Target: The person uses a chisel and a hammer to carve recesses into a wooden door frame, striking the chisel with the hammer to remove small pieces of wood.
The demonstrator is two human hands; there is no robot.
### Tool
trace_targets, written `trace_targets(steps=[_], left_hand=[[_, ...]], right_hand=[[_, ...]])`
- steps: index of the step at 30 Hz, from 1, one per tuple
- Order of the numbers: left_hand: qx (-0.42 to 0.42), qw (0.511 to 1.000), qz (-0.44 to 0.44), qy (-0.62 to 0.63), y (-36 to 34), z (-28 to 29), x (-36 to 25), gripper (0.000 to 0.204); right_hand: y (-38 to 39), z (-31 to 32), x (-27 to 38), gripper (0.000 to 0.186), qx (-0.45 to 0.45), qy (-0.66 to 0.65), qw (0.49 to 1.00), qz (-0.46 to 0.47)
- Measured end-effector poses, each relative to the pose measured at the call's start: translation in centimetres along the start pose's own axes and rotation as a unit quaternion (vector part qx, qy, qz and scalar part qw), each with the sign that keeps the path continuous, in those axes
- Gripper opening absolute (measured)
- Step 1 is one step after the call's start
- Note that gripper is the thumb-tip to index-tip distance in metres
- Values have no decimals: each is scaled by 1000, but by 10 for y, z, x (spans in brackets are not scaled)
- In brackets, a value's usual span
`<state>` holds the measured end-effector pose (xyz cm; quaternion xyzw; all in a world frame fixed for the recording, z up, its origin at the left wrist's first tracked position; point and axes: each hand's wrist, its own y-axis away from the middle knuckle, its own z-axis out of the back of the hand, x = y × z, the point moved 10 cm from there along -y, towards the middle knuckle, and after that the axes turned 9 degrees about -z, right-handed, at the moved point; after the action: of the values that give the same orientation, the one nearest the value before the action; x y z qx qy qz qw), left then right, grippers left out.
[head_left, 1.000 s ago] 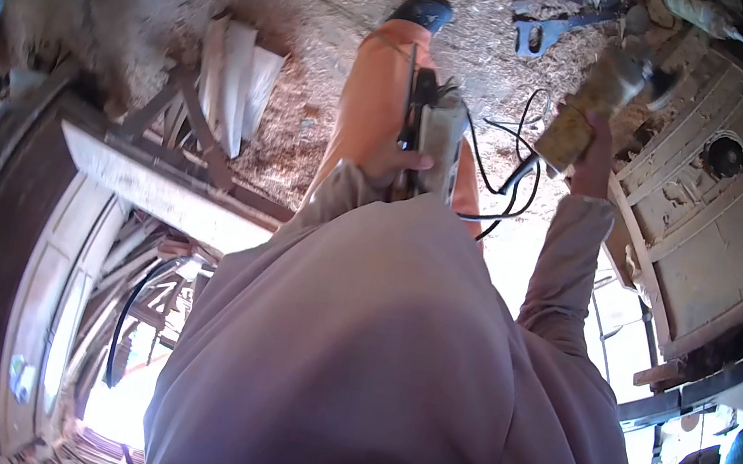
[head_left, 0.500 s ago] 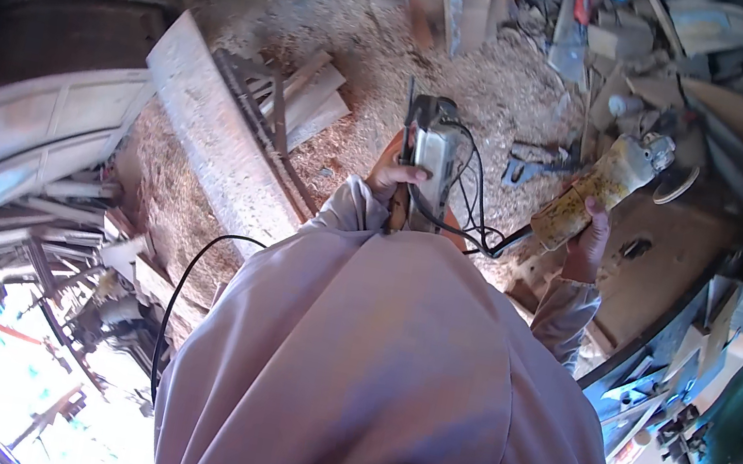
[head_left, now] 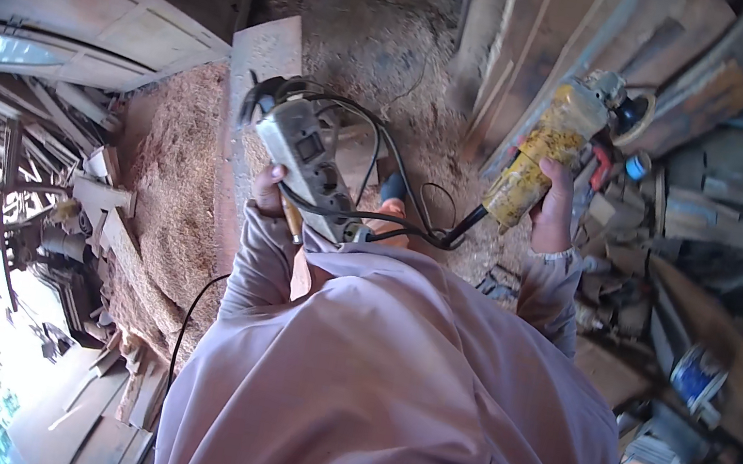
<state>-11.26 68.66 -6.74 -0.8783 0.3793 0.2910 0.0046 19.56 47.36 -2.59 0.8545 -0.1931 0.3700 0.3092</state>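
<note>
My left hand is closed on a scuffed metal power strip, held slanted, with looped black cables over it. A slim tool with a wooden handle sticks down beside it, close to my fingers; whether I hold it too is unclear. My right hand grips the worn yellow body of an angle grinder, its disc end up and away from me. The grinder's black cord runs down toward the strip's cables. Below them, my orange-trousered leg and dark shoe show partly.
Sawdust covers the ground. A long board lies at left, near wooden door panels. Scrap timber is heaped at left. Planks lie ahead; offcuts, a red tool and a white-blue bucket are at right.
The view has swung round, bringing planks ahead. The power strip in my left hand has shifted left and tilted from upright to slanted. My right hand has brought the grinder slightly higher and inward.
</note>
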Motion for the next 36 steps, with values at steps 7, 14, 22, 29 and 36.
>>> trace_targets(steps=[7,14,22,29,36], left_hand=[[25,979,-203,2,-63,-9,-139,72],[48,949,-312,18,-114,-29,-191,76],[37,904,-426,15,-230,-51,-229,80],[3,921,-388,-27,-357,-70,-229,86],[-5,908,-418,-41,-410,-62,-261,88]], right_hand=[[-138,-150,37,56,102,53,993,-11],[-240,-250,76,57,202,103,974,-24],[-390,-315,107,51,263,90,958,-68],[-522,-350,152,53,281,148,945,-78],[-619,-371,165,54,288,146,944,-73]])
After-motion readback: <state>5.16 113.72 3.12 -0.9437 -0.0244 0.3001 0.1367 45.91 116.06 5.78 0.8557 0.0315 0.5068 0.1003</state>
